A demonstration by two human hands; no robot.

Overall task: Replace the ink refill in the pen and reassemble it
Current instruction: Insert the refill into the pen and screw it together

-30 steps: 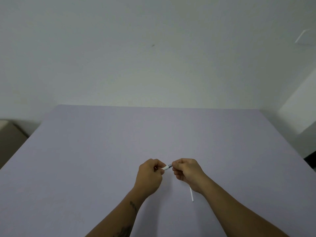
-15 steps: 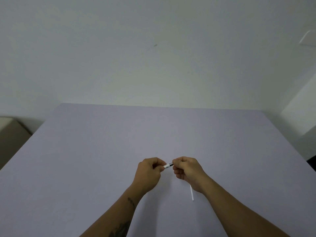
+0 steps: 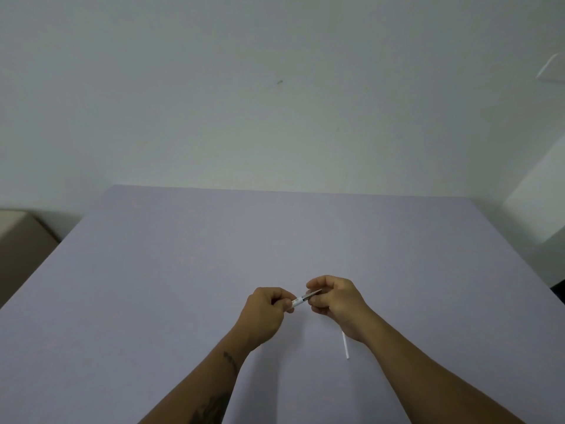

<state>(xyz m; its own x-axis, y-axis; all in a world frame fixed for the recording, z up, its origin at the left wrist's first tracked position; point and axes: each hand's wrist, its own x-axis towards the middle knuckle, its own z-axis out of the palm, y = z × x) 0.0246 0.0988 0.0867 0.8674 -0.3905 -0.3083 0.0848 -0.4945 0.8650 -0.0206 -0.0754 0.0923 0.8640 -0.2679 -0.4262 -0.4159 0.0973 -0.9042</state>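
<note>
Both hands hover over the middle of the lilac table (image 3: 183,270). My left hand (image 3: 266,313) is closed around the white pen barrel (image 3: 296,302), of which only a short end shows past the fingers. A dark, pointed tip section (image 3: 310,295) sticks out of that end toward my right hand (image 3: 336,301), whose curled fingers pinch around it. A thin white refill tube (image 3: 345,345) lies on the table under my right wrist, partly hidden by it.
A pale wall rises behind the table's far edge. A beige box (image 3: 21,240) stands off the table at the left. A white ledge (image 3: 538,191) sits at the right.
The hands have drawn slightly apart, so more of the dark tip section shows between them. The refill tube on the table has not moved.
</note>
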